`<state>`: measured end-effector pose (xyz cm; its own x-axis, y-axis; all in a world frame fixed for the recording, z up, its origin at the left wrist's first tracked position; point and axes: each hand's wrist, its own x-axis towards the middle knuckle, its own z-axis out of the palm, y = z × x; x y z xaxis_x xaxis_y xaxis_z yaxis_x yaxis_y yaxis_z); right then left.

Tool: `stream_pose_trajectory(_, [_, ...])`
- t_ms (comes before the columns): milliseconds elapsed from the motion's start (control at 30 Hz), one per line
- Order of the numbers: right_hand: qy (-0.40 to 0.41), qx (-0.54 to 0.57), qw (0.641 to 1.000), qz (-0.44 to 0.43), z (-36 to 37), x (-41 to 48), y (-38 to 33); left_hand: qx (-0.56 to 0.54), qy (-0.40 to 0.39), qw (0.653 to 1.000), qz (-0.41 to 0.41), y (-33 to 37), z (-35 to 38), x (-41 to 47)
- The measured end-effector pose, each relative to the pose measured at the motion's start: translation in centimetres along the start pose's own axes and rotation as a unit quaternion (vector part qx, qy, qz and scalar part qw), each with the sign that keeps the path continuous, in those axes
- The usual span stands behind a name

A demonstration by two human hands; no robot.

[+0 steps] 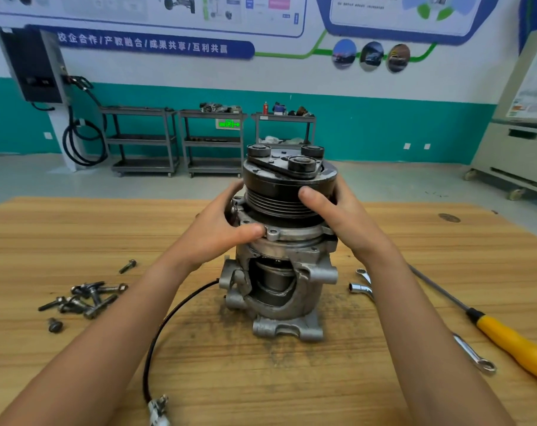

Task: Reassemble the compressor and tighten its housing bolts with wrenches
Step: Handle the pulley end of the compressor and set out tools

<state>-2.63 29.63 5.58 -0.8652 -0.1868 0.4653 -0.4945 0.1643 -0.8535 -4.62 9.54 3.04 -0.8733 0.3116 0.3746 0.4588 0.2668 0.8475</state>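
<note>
Head cam: compressor (279,272) stands upright about mid-worktop (76,229), on wood, with the cutaway window in its body facing the near edge. Left hand (227,229) wraps the front cover (292,233) flange from the left, thumb lying along its near rim. Right hand (338,210) grasps the black grooved pulley (279,201) on top from the right, thumb pressed on the grooves. Loose bolts (89,298) are heaped toward the left edge, with a single bolt (127,266) just beyond the heap and a short bolt (55,325) just nearer. Black cable (169,312) runs from the compressor's left side to a connector (158,410) at the near edge. Right of the compressor is a bent socket wrench (361,287), partly hidden by the right forearm. Ring spanner (473,353) and yellow-handled screwdriver (513,342) lie toward the right edge
</note>
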Motion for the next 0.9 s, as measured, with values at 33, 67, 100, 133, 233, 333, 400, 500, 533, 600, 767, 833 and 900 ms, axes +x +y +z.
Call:
stream_pose_trajectory(33, [-0.001, -0.003, 1.000, 0.003, 0.0, -0.1, -0.1, -0.011, 0.007, 1.000, -0.005, -0.2, 0.1, 0.0])
stream_pose_trajectory(67, [0.001, -0.007, 1.000, 0.006, 0.1, -0.2, -0.2, -0.022, 0.010, 1.000, -0.011, -0.3, 0.1, 0.0])
stream_pose_trajectory(100, [0.002, -0.013, 1.000, 0.010, 0.2, -0.4, -0.2, -0.036, 0.009, 0.999, -0.014, -0.4, 0.2, 0.0])
stream_pose_trajectory(133, [0.002, -0.026, 1.000, 0.013, 0.1, -0.6, -0.2, -0.053, 0.006, 0.998, -0.015, -0.5, 0.3, 0.0])
stream_pose_trajectory(233, [-0.015, -0.088, 0.995, 0.047, -0.8, -1.7, -0.1, -0.098, -0.005, 0.995, -0.018, -0.9, 0.4, 0.0])
stream_pose_trajectory(333, [-0.059, -0.153, 0.981, 0.106, -2.1, -3.6, 0.1, -0.113, -0.041, 0.992, -0.023, -1.5, -0.1, -0.1])
stream_pose_trajectory(400, [-0.100, -0.176, 0.972, 0.116, -2.3, -4.5, 0.4, -0.131, -0.056, 0.990, -0.022, -1.7, -0.5, -0.2])
stream_pose_trajectory(500, [-0.103, -0.163, 0.975, 0.107, -1.9, -4.2, 0.7, -0.128, -0.032, 0.991, -0.006, -1.9, -0.7, -0.2])
stream_pose_trajectory(533, [-0.100, -0.153, 0.978, 0.102, -1.8, -3.9, 0.7, -0.134, -0.024, 0.991, -0.003, -1.9, -0.6, -0.2])
stream_pose_trajectory(600, [-0.097, -0.137, 0.981, 0.098, -1.6, -3.6, 0.6, -0.146, -0.015, 0.989, 0.001, -1.9, -0.3, -0.2])
stream_pose_trajectory(767, [-0.129, -0.119, 0.979, 0.100, -1.6, -3.5, 0.2, -0.154, 0.001, 0.988, 0.006, -2.4, -0.2, 0.0])
stream_pose_trajectory(833, [-0.133, -0.099, 0.982, 0.096, -1.5, -3.3, 0.2, -0.169, 0.007, 0.986, 0.008, -2.6, -0.2, 0.1])
stream_pose_trajectory(900, [-0.102, -0.060, 0.989, 0.091, -1.2, -3.2, 0.3, -0.180, 0.014, 0.984, 0.011, -2.8, -0.1, 0.1])
